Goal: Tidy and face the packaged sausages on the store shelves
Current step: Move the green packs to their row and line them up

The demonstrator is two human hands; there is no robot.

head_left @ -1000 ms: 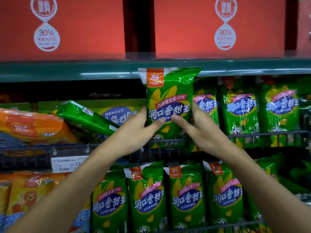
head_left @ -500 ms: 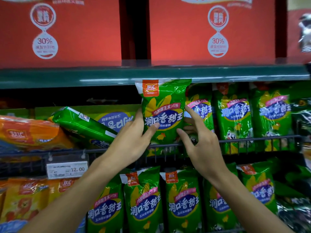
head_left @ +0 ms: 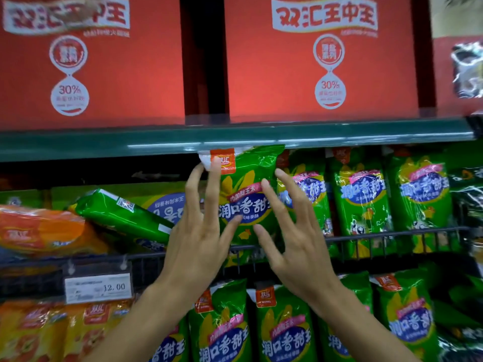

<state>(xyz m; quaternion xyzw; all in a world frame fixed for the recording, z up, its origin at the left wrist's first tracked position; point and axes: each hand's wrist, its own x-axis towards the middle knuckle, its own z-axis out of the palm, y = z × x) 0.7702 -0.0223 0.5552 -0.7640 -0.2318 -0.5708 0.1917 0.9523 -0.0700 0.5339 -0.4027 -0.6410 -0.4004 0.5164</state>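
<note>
Hands frame one green sausage pack (head_left: 243,194) standing upright behind the wire rail (head_left: 392,235) of the middle shelf, its top corner just under the green shelf edge (head_left: 104,145). The left hand (head_left: 198,239) has a wide grip, straight fingers spread, fingertips touching the pack's upper left corner. The right hand (head_left: 292,244) is likewise splayed at the pack's right side; contact there is unclear. A tilted green pack (head_left: 122,215) leans to the left, above a price tag (head_left: 98,287).

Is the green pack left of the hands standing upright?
No, that green pack lies tilted on its side, leaning on the orange packs.
</note>
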